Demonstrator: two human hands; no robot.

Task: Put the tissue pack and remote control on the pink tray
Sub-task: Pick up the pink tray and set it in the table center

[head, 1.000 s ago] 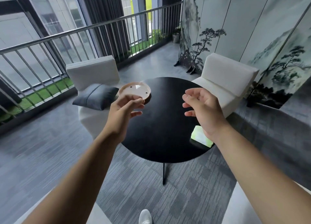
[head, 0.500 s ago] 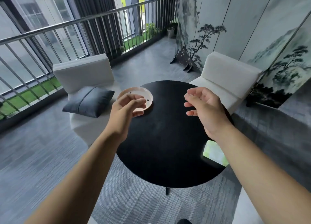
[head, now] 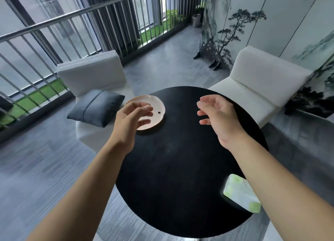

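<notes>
The tissue pack (head: 241, 195) lies at the near right edge of the table (head: 180, 168), partly hidden by the right forearm. The tray (head: 159, 106) sits at the far left edge and is seen empty. No remote is visible. The left hand (head: 130, 121) is held above the tray's near rim, fingers loosely curled, holding nothing. The right hand (head: 218, 116) is held over the far right part, loosely spread and empty. Neither placement is judged done; both remain.
</notes>
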